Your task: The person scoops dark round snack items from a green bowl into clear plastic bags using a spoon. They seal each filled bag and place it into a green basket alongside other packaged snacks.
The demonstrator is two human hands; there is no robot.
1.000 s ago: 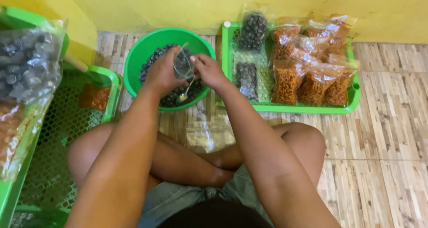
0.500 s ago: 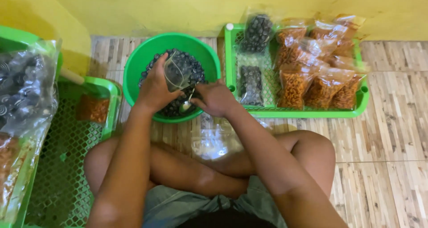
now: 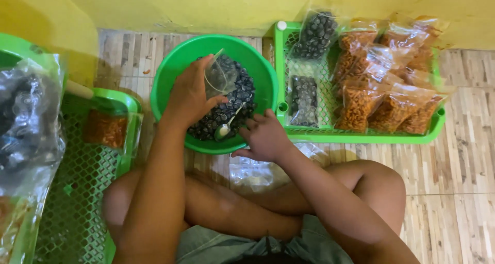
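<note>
While the person sits cross-legged on the wooden floor, the head view shows the left hand over a round green basin, its fingers pinched on the lower edge of a small clear plastic bag that stands up open from the grip. Under that grip and spreading to its right lies a heap of small dark round snacks filling the basin. Just below and right of the held bag, a metal spoon rests in the heap, bowl toward the near rim. The right hand sits beside the spoon's handle at the basin's near edge, fingers loosely curled and holding nothing that shows; whether a fingertip touches the spoon I cannot tell. Farther right of this hand, a green lattice tray carries sealed bags of orange snacks and two bags of dark snacks. Left of the left forearm, another green tray holds a small orange packet, with a big clear bag of dark pieces at its outer side. Below the basin, between the knees, crumpled clear plastic lies on the floor.
</note>
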